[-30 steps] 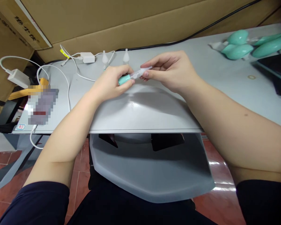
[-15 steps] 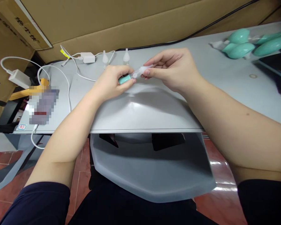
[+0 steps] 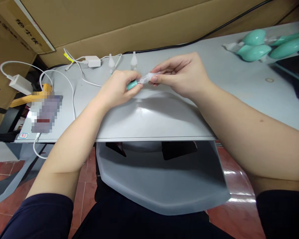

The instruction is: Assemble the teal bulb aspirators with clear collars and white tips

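Fingers of the left hand (image 3: 117,85) are closed on the glossy mint-green end of a slim tube (image 3: 144,79), thumb along the near side and index finger along the far side, its knuckles uppermost in my head view. From where I sit, the left forearm (image 3: 77,129) slants in from the lower left, wrist nearly straight, while the right forearm (image 3: 241,116) crosses from the lower right and bends at the wrist so that the right hand (image 3: 183,74) turns towards its partner. Thumb and index finger there pinch the tube's whitish end, the remaining fingers curled behind. I see the tube held between both hands, over the middle of the surface (image 3: 149,124), its clear barrel sloping gently up to the right; I cannot tell how high it sits. Smooth grey and slightly shiny, the surface carries soft shadows under the wrists. Just beyond the left hand I have two frosted white nozzles, one (image 3: 111,63) near its knuckles, another (image 3: 134,60) farther right, each swelling below a narrow tip. Rounded, polished green bulbs (image 3: 254,52) lie at the far right, well apart from the hands, near a thin tan ring (image 3: 269,80). Plain brown cardboard (image 3: 144,31) stands behind.
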A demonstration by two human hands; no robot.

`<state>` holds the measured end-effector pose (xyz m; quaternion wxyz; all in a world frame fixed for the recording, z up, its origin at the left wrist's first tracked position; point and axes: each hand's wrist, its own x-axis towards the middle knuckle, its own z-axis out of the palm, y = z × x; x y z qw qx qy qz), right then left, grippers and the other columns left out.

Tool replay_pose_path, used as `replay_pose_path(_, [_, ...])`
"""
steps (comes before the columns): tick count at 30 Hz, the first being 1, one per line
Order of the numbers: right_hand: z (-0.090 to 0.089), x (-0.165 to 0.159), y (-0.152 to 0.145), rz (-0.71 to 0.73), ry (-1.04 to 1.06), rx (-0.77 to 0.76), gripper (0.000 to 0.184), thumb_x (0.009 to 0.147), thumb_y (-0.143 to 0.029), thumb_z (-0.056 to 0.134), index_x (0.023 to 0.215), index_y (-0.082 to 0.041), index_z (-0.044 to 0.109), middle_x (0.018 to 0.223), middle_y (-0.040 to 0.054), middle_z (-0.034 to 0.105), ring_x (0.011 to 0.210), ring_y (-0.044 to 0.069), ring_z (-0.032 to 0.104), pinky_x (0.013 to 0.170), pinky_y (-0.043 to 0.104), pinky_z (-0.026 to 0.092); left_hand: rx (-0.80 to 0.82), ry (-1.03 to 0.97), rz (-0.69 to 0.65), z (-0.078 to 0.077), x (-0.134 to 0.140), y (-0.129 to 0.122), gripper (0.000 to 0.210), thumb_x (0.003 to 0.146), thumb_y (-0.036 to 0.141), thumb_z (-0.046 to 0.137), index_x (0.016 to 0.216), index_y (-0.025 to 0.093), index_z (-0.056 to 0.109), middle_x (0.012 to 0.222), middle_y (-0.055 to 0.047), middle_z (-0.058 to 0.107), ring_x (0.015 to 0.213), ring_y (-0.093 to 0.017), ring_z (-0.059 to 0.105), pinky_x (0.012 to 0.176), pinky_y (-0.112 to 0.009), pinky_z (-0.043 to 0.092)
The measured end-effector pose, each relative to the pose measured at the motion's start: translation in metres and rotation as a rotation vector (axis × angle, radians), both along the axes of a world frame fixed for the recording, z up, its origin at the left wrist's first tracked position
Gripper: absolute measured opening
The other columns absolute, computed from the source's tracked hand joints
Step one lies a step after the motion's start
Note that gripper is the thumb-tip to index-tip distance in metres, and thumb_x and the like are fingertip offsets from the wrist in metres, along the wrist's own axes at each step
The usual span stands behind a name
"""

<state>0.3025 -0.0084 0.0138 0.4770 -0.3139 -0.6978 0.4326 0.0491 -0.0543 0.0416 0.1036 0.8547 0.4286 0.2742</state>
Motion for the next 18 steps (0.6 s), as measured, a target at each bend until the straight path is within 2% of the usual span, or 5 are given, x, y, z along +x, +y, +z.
replay_pose_path(5, [-0.0002,-0.001,-0.0001,0.016,0.005,0.009,0.027,0.079,-0.032,0.113,0.093,-0.025,0.09,0.083,0.003,0.085,0.078,0.026,0.082,0.081,0.039,0.074,0.011,0.067,-0.008,0.0002,-0.0038,0.0012,0.017,0.108,0.027,0.065,0.109,0.019,0.081,0.102,-0.01,0.083,0.094,-0.027,0.074,0.088,-0.04,0.053])
replay_pose_path(10, [0.0018,-0.002,-0.0025,0.002,-0.014,-0.018,0.023,0.081,-0.027,0.11,0.092,-0.023,0.09,0.083,0.0041,0.084,0.081,0.027,0.083,0.087,0.043,0.075,0.017,0.12,-0.008,0.0008,-0.0034,0.0002,0.022,0.11,0.026,0.062,0.114,0.017,0.081,0.107,-0.012,0.084,0.101,-0.029,0.077,0.09,-0.041,0.055])
replay_pose_path(15, [0.0036,-0.0019,-0.0059,0.03,0.009,-0.015,0.026,0.078,-0.029,0.113,0.09,-0.024,0.09,0.082,0.0045,0.083,0.079,0.028,0.083,0.089,0.047,0.076,0.017,0.208,0.029,0.0041,-0.0018,-0.0023,0.025,0.111,0.025,0.061,0.122,0.016,0.081,0.113,-0.013,0.084,0.11,-0.032,0.08,0.094,-0.041,0.056])
replay_pose_path(18, [0.0049,-0.0027,-0.0087,0.018,-0.021,-0.068,0.032,0.076,-0.032,0.116,0.089,-0.026,0.088,0.085,0.0039,0.085,0.085,0.031,0.085,0.094,0.051,0.077,0.009,0.268,0.047,0.0048,-0.0013,-0.003,0.023,0.112,0.025,0.061,0.12,0.018,0.08,0.115,-0.012,0.085,0.113,-0.033,0.08,0.097,-0.042,0.057])
